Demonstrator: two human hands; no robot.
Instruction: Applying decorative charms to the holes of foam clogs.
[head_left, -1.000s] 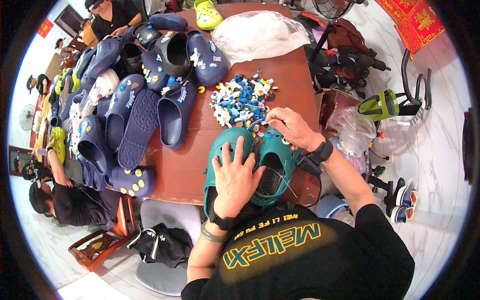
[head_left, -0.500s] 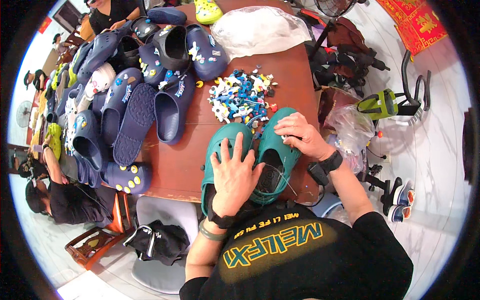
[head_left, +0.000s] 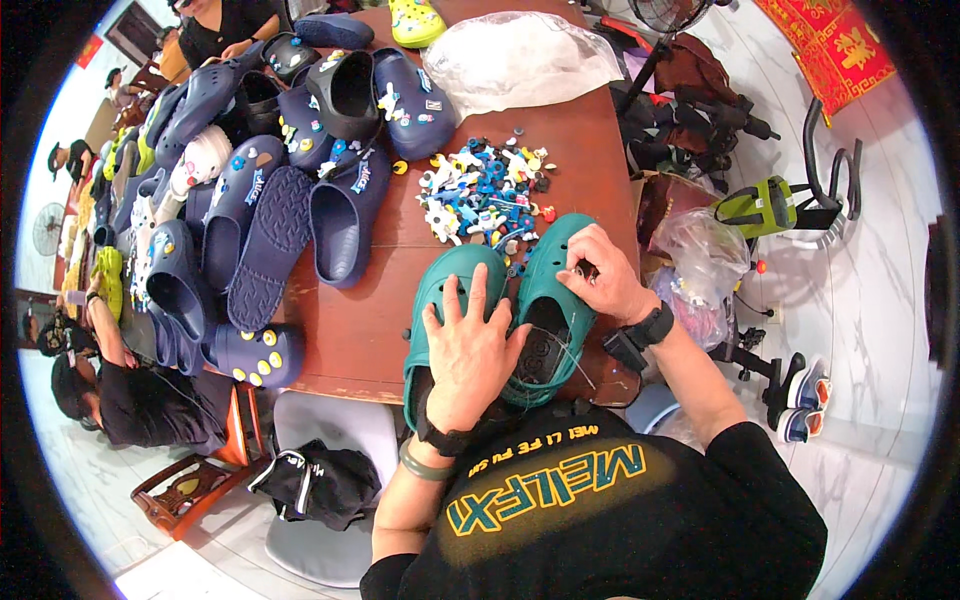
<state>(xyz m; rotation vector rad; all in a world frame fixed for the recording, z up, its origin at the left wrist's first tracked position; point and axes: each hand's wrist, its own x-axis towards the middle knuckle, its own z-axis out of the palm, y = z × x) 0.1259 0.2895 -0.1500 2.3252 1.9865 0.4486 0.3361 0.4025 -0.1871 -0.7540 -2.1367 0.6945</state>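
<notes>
Two green clogs lie side by side at the table's near edge, toes pointing away from me. On the left green clog [head_left: 453, 267] my left hand [head_left: 466, 345] rests flat, fingers spread across its upper. At the right green clog [head_left: 548, 262], my right hand [head_left: 610, 275] has its fingers curled together by the right side of the upper. Whatever sits between those fingertips is hidden. A thin clear thread crosses the right clog's opening. Just beyond the toes is a heap of small shoe charms [head_left: 485, 190], mostly blue, white, yellow and black.
A big pile of navy clogs [head_left: 270, 245] covers the table's left side. A white plastic bag [head_left: 520, 60] and a yellow-green clog [head_left: 416, 22] lie at the back. Several people work along the left. A grey chair [head_left: 320, 545] stands left of me, a fan [head_left: 668, 12] at the far right.
My right hand has shifted slightly and its fingers have curled in more tightly at the right clog's side. My left hand has stayed in place.
</notes>
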